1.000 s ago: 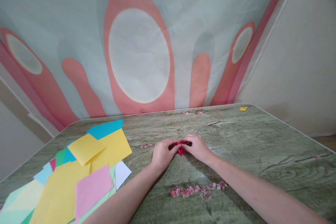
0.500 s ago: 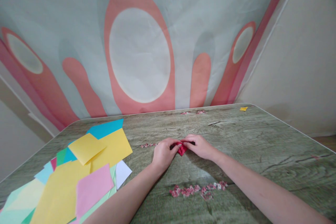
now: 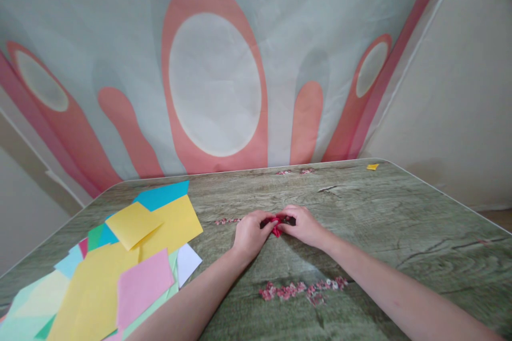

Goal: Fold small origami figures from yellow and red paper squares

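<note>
A small piece of folded red paper (image 3: pixel 276 230) is pinched between my two hands, just above or on the wood-patterned table (image 3: pixel 352 208). My left hand (image 3: pixel 251 232) grips its left side with thumb and fingers. From the other side, my right hand (image 3: pixel 301 225) holds it, the thumb pressing close to the left thumb. Fingers cover most of the paper, so its exact folds are hidden.
Loose coloured sheets lie in a spread pile on the left, among them a yellow sheet (image 3: pixel 172 226), a pink sheet (image 3: pixel 144 286) and a blue sheet (image 3: pixel 166 194). A small yellow folded paper (image 3: pixel 372 167) rests near the far right corner. A printed backdrop (image 3: pixel 276 64) hangs behind.
The red paper is squeezed narrower between my fingers, and my right thumb has moved slightly left and down. The whole view has shifted a little.
</note>
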